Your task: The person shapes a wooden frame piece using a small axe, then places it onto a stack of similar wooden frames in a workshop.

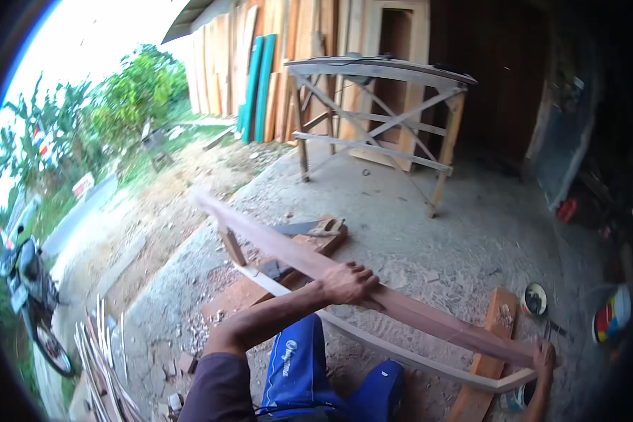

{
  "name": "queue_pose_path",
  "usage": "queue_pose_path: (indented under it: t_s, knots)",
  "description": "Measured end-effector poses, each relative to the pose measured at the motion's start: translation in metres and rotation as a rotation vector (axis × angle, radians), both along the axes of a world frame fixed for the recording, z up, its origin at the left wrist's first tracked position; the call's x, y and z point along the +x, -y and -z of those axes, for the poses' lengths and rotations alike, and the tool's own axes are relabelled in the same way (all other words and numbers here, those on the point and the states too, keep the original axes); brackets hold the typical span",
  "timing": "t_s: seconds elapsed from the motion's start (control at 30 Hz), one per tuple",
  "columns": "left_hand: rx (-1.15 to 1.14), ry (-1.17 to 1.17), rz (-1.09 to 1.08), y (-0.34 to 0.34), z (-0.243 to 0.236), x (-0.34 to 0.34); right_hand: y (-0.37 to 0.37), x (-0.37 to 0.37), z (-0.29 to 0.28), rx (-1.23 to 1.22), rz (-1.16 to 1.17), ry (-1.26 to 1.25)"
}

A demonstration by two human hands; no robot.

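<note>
A long reddish wooden board lies slantwise across my front, from far left to near right. My left hand is closed over its upper edge near the middle. At the near right end my right hand grips the same board. A paler, slightly curved wooden strip runs along the near side of it, and a short upright piece stands between them at the far left. Beyond the board, a handsaw rests on a thick timber block.
A timber lies under the right part. Wood shavings cover the concrete. Further off stands a cross-braced wooden table, with planks leaning behind. A tin and bucket are at right, thin sticks and a motorcycle at left.
</note>
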State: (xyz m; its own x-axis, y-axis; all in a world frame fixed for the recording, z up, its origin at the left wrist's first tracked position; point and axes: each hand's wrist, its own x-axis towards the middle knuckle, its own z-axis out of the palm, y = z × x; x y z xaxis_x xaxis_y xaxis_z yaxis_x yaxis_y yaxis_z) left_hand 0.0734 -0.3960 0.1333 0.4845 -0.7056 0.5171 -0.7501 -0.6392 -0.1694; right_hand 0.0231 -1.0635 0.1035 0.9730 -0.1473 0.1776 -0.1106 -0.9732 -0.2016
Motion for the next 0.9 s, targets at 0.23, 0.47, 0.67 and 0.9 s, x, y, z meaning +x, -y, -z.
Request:
queue_pose_path:
  t_s: [0.23,0.47,0.67,0.9]
  knots:
    - [-0.051,-0.015,-0.015,-0.003,0.023,0.017,-0.09,-0.001,-0.033,-0.036,-0.108,-0.162]
    - [-0.14,-0.095,-0.061,-0.004,0.04,0.007,-0.143,0.0,-0.042,0.04,-0.325,-0.134]
    - [-0.436,0.133,-0.21,-0.056,0.026,-0.035,-0.294,0.026,-0.047,0.047,-0.709,-0.298]
    - [-1.695,0.202,-0.903,-0.344,0.072,-0.04,-0.508,0.069,-0.051,-0.065,-1.062,-0.316]
